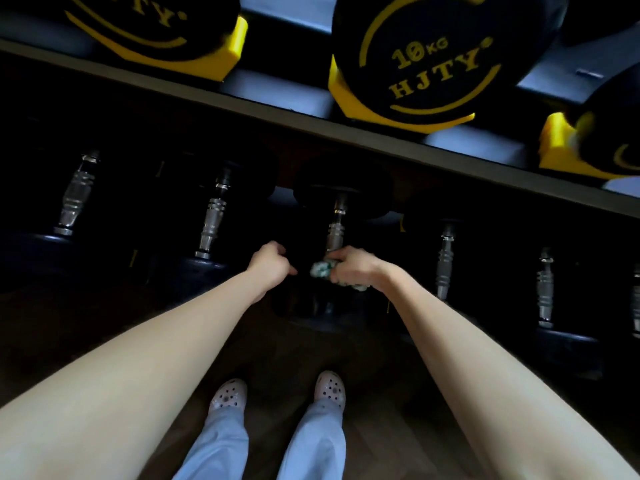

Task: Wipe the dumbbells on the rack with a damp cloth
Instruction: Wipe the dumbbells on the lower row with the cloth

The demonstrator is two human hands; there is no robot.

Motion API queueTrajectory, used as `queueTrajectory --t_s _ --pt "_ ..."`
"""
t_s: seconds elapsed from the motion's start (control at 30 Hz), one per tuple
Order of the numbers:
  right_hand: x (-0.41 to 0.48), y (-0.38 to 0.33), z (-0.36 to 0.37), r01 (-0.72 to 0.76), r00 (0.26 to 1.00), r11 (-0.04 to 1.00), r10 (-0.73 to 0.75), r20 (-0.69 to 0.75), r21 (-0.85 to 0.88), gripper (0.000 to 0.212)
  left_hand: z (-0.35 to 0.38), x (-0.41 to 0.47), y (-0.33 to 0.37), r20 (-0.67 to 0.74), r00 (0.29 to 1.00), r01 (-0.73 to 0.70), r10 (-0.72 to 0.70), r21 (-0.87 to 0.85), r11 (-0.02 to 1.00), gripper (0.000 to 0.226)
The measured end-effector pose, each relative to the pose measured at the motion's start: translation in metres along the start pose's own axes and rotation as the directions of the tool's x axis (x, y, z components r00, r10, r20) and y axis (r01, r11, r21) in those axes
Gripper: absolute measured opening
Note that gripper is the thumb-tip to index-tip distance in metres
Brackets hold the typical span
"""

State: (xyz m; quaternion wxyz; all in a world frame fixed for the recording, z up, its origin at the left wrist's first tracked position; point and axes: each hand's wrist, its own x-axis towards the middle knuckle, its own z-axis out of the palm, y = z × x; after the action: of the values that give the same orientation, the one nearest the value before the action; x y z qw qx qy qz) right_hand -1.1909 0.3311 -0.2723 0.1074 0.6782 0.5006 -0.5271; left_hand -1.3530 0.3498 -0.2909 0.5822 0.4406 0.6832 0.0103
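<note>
Black dumbbell with the ribbed chrome handle (335, 230) is sitting low in the dark metal rack (346, 133). Right hand (356, 266) is clutching a crumpled green-and-white cloth (322, 270) against the handle's near end, mid-wipe I'd say. Left hand (272, 263) is curling just beside it, can't tell on what. Next is probably rubbing up the grip.

left hand (270, 264), right hand (354, 266): both curled

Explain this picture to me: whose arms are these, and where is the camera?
No machine here: a person wears a camera on the head, so you look down along their own bare arms. The right hand grips a greenish cloth against the metal handle of a dumbbell on the rack's dark lower shelf. The left hand is beside it, fingers curled; what it touches is too dark to tell. The upper shelf carries a black-and-yellow 10 kg dumbbell.
</note>
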Motion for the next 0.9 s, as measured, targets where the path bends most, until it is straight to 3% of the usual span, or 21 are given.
queueTrajectory --t_s 0.17,0.27,0.33,0.4,0.47,0.5,0.57,0.63,0.7,0.77,0.9 --pt "-0.012 -0.002 -0.013 0.055 0.994 0.998 -0.057 0.093 0.033 0.054 -0.011 -0.004 0.002 0.085 0.992 0.095 -0.088 -0.076 0.993 0.037" --pt "-0.014 0.003 -0.026 0.035 0.993 0.968 -0.061 0.097 0.249 0.044 -0.015 -0.003 0.007 0.129 0.986 0.108 -0.101 -0.050 0.993 0.038" --pt "-0.008 0.005 -0.030 0.035 0.999 0.852 -0.011 -0.048 0.523 0.026 -0.016 0.000 0.008 0.141 0.985 0.109 -0.103 -0.033 0.994 0.038" --pt "0.007 0.006 -0.030 0.118 0.961 0.751 0.079 -0.266 0.649 0.017 -0.017 0.003 0.009 0.150 0.983 0.105 -0.102 -0.016 0.994 0.038" --pt "0.028 0.003 -0.027 0.198 0.897 0.861 0.034 -0.441 0.469 0.028 -0.017 0.008 0.008 0.161 0.982 0.100 -0.100 0.012 0.995 0.038" --pt "0.038 0.001 -0.026 0.210 0.886 0.931 -0.052 -0.461 0.299 0.032 -0.017 0.011 0.008 0.164 0.982 0.095 -0.098 0.029 0.995 0.036" --pt "0.054 -0.007 -0.023 0.233 0.893 0.971 -0.234 -0.384 -0.051 0.044 -0.018 0.017 0.008 0.164 0.981 0.093 -0.101 0.051 0.994 0.030" --pt "0.068 -0.012 -0.018 0.257 0.888 0.897 -0.366 -0.279 -0.359 0.054 -0.018 0.022 0.008 0.171 0.980 0.099 -0.106 0.047 0.994 0.020" --pt "0.079 -0.013 -0.013 0.220 0.898 0.792 -0.393 -0.199 -0.569 0.054 -0.019 0.025 0.008 0.180 0.978 0.098 -0.104 0.043 0.994 0.014" --pt "0.086 -0.012 -0.006 0.185 0.928 0.742 -0.347 -0.133 -0.645 0.044 -0.019 0.026 0.006 0.179 0.979 0.092 -0.098 0.041 0.995 0.012" --pt "0.080 -0.019 0.006 0.146 0.974 0.832 -0.216 -0.069 -0.535 0.036 -0.020 0.024 0.003 0.191 0.975 0.112 -0.111 0.002 0.994 0.014"
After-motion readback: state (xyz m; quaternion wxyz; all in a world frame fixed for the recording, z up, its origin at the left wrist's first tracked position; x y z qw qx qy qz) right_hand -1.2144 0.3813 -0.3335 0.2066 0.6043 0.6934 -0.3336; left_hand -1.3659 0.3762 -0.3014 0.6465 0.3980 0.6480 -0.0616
